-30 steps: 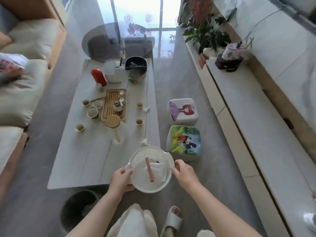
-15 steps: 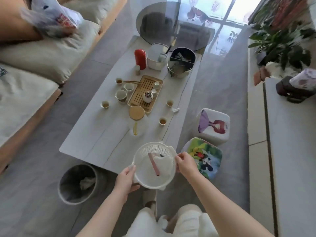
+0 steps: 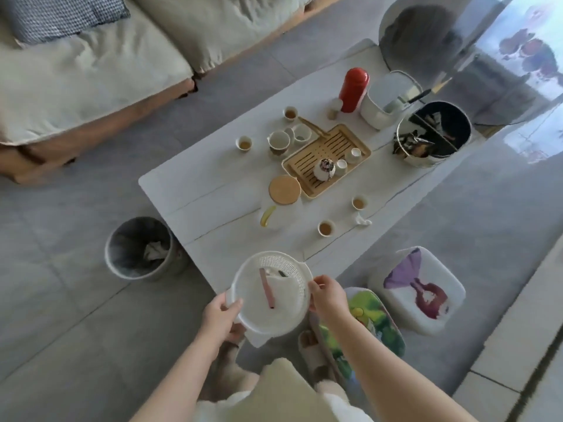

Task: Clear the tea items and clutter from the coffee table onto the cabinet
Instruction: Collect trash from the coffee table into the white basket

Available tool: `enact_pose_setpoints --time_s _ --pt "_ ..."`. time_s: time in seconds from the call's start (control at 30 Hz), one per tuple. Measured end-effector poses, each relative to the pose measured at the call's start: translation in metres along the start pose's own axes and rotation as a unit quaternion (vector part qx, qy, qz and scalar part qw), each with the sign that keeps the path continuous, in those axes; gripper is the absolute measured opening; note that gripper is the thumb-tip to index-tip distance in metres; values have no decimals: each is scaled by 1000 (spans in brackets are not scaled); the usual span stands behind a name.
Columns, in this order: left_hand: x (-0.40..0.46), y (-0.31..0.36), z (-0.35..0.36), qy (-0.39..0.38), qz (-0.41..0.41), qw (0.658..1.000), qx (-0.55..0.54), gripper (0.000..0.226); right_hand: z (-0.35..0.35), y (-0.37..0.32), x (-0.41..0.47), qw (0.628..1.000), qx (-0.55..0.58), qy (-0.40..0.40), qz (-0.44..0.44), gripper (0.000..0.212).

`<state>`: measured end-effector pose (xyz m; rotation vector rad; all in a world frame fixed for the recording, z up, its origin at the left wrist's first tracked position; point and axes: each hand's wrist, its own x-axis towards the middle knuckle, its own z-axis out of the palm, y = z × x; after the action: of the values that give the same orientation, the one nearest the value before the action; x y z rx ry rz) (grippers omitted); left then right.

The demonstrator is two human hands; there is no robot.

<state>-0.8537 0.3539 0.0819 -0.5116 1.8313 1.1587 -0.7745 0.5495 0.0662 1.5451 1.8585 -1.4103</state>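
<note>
Colander (image 3: 272, 312), white and perforated, is held by both hands over the near end of the coffee table (image 3: 213, 190). The left hand (image 3: 220, 313) grips its near-left rim, thumb on top and fingers curled beneath. The right hand (image 3: 329, 295) pinches the right rim. Inside the colander lie a white cloth (image 3: 286, 292) and a pink stick (image 3: 267, 287) resting aslant across it.

Below the arms show pale trousers and slippered feet on the grey floor. To the right of the hands stand two printed stools (image 3: 417, 289), side by side. To the left, on the floor just beside the table's corner, sits a grey bin (image 3: 140, 248) with crumpled paper inside.

On the table, nearest, are two small cups of tea (image 3: 326, 229) near the right edge, with a small white lump (image 3: 362, 221) between them. Left of these stands a clear jug with a yellow handle (image 3: 267, 217) and a round wooden lid (image 3: 285, 190). Behind it lies a slatted bamboo tray (image 3: 327, 159) carrying a lidded cup (image 3: 324, 169) and two small cups. Left of the tray stand a pitcher (image 3: 278, 142), more cups and wooden tongs (image 3: 313, 127). Farther on are a red flask (image 3: 353, 89), a white container (image 3: 385, 100) and a round metal tin (image 3: 434, 134) with dark contents. A sofa (image 3: 91, 65) runs along the far left.
</note>
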Motion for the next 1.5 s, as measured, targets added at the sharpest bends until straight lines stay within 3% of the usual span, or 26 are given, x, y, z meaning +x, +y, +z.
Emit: enact_pose_setpoints --time_s 0.37,0.53,0.7,1.0,1.17,1.37,1.5 --pt "11 -102 59 153 -39 980 -119 23 8 38 97 972 -195 -92 -98 16" --pt "30 -133 59 162 -48 972 -165 22 30 55 144 951 -254 -89 -154 32" --pt "51 -161 48 175 -7 965 -193 25 76 75 187 912 -332 -66 -232 47" --pt "57 -192 52 164 10 967 -196 23 89 94 205 924 -297 -36 -239 19" --pt "42 -192 66 148 12 971 -189 20 54 91 184 948 -221 -32 -228 37" --pt "55 -173 79 145 39 966 -213 18 37 87 202 953 -183 37 -240 18" --pt "72 -159 84 139 56 962 -229 17 48 80 223 961 -167 39 -218 25"
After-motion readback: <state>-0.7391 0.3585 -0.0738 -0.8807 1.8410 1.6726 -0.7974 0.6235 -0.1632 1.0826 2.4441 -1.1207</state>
